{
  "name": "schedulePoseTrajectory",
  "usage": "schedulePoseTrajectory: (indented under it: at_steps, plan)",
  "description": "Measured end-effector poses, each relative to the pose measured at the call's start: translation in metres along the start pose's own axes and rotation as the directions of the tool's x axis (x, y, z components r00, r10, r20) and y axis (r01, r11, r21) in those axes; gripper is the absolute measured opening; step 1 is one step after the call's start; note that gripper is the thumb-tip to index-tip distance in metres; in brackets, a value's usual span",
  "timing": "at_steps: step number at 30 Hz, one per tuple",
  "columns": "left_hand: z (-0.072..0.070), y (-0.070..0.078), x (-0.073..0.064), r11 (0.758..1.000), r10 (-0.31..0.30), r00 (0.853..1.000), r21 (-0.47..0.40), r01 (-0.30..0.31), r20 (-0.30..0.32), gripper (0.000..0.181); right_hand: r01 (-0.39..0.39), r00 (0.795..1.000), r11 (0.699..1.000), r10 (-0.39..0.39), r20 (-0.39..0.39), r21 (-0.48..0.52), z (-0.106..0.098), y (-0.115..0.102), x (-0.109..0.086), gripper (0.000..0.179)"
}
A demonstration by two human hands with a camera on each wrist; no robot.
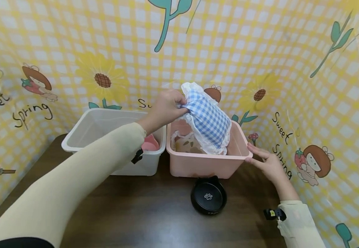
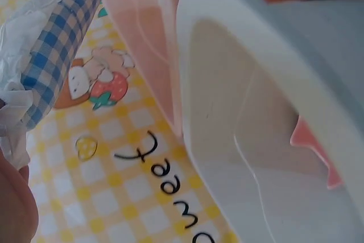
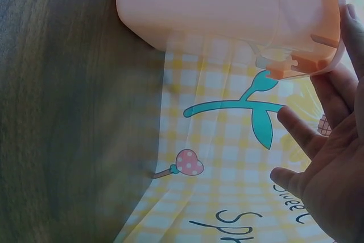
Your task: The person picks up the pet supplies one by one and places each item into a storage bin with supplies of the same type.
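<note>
My left hand (image 1: 165, 108) pinches one end of a small blue-and-white checked pillow (image 1: 209, 120) with white lace edging. The pillow hangs tilted above the pink bin (image 1: 198, 167), its lower end near the bin's front rim. Under it in the bin lies a beige leaf-patterned cloth item (image 1: 187, 144) with a lacy edge, partly hidden. At the bin's right front corner, my right hand (image 1: 269, 165) holds the rim between thumb and fingers. In the right wrist view, the other fingers (image 3: 298, 132) of that hand stretch out away from the bin.
Left of the pink bin stands a white bin (image 1: 142, 167) with a pink pointed-edge dish (image 1: 150, 143) inside. A black bowl (image 1: 208, 196) with a paw print sits on the dark wooden table (image 1: 130, 210) in front. Yellow checked sheeting (image 1: 130, 69) surrounds the table's back and sides.
</note>
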State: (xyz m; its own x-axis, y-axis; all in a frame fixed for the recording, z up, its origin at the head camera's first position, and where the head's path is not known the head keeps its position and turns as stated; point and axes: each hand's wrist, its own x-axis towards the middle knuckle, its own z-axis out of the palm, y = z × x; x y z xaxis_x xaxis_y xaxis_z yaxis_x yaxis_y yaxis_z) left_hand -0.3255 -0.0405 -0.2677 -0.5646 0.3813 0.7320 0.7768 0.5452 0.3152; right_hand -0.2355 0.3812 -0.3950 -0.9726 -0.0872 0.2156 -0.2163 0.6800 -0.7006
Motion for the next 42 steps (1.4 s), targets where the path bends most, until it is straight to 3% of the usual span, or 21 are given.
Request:
schedulePoseTrajectory:
  at_steps: [4,11,19,26,33,42]
  plan:
    - [0.015,0.003,-0.001,0.999,0.0,0.999,0.035,-0.001,0.039,0.009,0.005,1.0,1.0,-0.005,0.004,-0.002,0.001,0.001,-0.001,0.059]
    - [0.036,0.005,-0.004,0.999,-0.008,0.996,-0.033,0.011,0.094,0.007,0.012,1.0,1.0,-0.012,0.0,-0.015,0.0,0.003,0.0,0.059]
    - [0.057,0.002,-0.012,0.996,-0.086,0.976,0.015,0.085,0.199,0.009,0.03,0.999,0.999,-0.03,-0.01,-0.021,0.0,0.003,0.001,0.059]
    - [0.073,-0.001,-0.018,0.985,-0.163,0.961,0.096,0.145,0.225,0.013,0.028,1.0,1.0,-0.028,-0.014,-0.014,0.001,0.005,0.001,0.059]
    - [0.079,-0.005,-0.026,0.987,-0.143,0.922,0.116,0.108,0.359,0.017,0.016,1.0,1.0,-0.016,-0.015,-0.015,0.001,0.004,0.0,0.059]
    - [0.067,-0.008,-0.03,0.981,-0.083,0.851,0.194,-0.023,0.518,0.025,0.003,1.0,1.0,-0.003,-0.009,-0.018,0.0,0.003,0.001,0.059]
